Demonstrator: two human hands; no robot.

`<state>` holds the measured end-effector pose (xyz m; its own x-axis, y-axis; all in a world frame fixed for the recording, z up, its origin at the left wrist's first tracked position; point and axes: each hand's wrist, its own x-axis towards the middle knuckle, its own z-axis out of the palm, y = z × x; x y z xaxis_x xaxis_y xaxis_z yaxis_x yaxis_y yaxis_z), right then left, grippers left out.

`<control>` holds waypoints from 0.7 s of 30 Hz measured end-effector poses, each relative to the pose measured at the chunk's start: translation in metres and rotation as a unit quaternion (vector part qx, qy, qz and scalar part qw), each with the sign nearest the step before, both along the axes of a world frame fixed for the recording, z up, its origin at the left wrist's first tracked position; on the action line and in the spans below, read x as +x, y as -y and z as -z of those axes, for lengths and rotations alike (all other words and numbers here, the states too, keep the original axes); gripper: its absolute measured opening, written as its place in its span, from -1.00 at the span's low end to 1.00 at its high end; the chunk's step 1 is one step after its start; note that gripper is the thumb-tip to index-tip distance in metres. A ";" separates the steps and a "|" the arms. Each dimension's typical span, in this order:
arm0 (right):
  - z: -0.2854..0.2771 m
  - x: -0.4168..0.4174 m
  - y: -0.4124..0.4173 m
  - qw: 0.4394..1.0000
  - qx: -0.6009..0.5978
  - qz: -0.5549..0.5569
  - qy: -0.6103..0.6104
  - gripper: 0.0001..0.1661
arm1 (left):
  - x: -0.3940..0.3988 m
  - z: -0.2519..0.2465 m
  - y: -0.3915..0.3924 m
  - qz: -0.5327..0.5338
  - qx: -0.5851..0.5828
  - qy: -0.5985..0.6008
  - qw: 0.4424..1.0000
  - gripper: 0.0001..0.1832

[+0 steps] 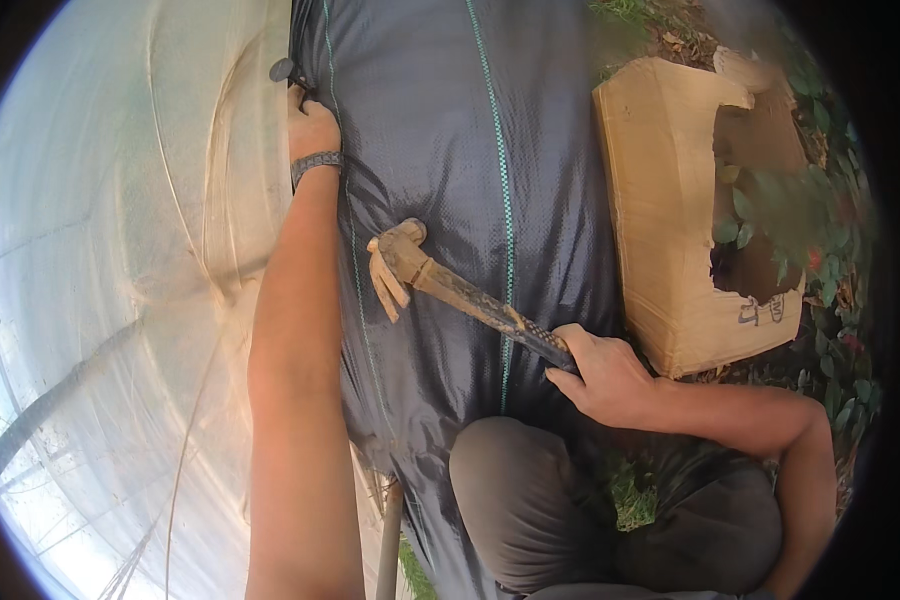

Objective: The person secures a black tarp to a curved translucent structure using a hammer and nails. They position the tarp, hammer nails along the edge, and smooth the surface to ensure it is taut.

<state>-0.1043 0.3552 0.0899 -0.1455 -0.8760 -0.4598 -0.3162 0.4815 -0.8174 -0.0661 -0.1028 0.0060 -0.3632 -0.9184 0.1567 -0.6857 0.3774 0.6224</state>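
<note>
My left hand [313, 131], with a dark band at the wrist, reaches far forward to the edge of the black woven ground cover [435, 135]. Its fingers are closed around a small dark piece with a round, flat black head [282, 70], perhaps a ground-cover pin; the fingertips are partly hidden. In my right hand [607, 379] is the end of the dark handle of a dirty claw hammer [465, 292]. The hammer's head lies over the ground cover, to the right of my left forearm, claws towards me.
Translucent plastic sheeting [172, 225] rises along the left. A torn cardboard box [649, 217] stands at the right beside leafy plants [832, 300]. A pole [390, 536] is near the bottom, left of my bent knees.
</note>
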 end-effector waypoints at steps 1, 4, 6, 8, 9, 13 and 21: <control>0.003 0.002 -0.002 1.000 -0.015 0.004 -0.003 -0.60 | 0.000 -0.001 -0.002 0.002 -0.008 0.002 1.000 -0.44; 0.017 0.009 -0.010 0.999 -0.048 0.017 -0.007 -0.53 | -0.002 -0.001 -0.004 -0.004 -0.019 0.000 1.000 -0.46; 0.022 0.010 -0.015 0.998 -0.055 0.028 0.001 -0.47 | -0.003 -0.002 -0.003 -0.009 -0.005 0.002 1.000 -0.44; 0.021 0.007 -0.018 0.999 -0.048 0.010 0.011 -0.46 | -0.002 -0.003 -0.003 -0.014 0.016 -0.001 1.000 -0.43; 0.020 0.005 -0.020 0.999 -0.044 0.002 0.015 -0.45 | -0.004 -0.004 -0.005 -0.014 0.019 0.002 1.000 -0.43; 0.008 0.002 -0.022 0.997 -0.002 -0.073 -0.026 -0.41 | -0.003 -0.001 -0.005 -0.010 -0.002 -0.004 1.000 -0.42; -0.077 -0.058 0.152 0.938 -0.295 -0.060 -0.169 -0.64 | 0.003 0.006 0.008 0.011 -0.013 -0.050 0.999 -0.41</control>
